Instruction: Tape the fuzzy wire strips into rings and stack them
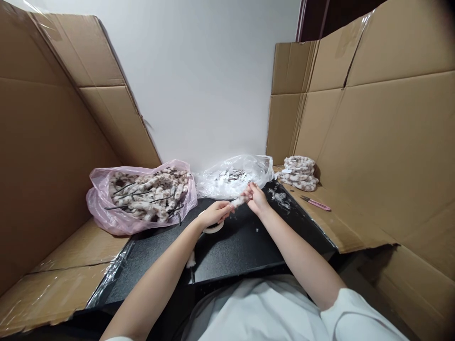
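Fluffy white strip (239, 201) stretches between left hand (215, 214) and right hand (254, 198).

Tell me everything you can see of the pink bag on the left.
The pink bag looks like thin, see-through plastic, crumpled, its mouth open and its edge folded loosely around fluffy mottled white-and-brown pieces with dark, thin stems. It slumps partly on the black tabletop, partly over the cardboard. Neither hand touches it.
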Demonstrator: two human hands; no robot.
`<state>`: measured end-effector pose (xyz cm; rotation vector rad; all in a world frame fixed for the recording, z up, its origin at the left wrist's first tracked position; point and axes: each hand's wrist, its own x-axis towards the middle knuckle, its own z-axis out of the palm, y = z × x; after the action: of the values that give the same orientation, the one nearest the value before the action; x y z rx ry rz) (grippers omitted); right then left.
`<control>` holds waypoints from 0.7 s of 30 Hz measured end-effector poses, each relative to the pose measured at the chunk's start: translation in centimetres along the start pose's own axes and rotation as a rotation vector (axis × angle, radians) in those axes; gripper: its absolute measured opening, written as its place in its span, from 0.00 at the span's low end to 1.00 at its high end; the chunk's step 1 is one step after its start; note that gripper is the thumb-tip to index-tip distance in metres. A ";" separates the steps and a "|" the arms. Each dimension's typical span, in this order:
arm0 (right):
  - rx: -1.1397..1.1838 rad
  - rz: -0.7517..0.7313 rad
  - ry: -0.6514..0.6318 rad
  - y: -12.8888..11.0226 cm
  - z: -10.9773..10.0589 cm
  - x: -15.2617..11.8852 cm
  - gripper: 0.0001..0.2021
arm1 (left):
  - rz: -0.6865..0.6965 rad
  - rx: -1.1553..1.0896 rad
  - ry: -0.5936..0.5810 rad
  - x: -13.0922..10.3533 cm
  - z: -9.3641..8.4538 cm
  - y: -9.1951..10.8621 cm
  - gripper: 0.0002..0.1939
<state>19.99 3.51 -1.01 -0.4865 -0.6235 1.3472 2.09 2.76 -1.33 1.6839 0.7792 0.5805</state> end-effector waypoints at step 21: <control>0.067 -0.290 0.309 -8.2 -5.4 3.1 0.14 | -0.101 -0.134 -0.026 -0.3 -1.5 -0.2 0.25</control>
<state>29.95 5.39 0.72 -0.5157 -0.3755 0.9897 0.80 3.55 -1.17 1.5175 0.7851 0.5280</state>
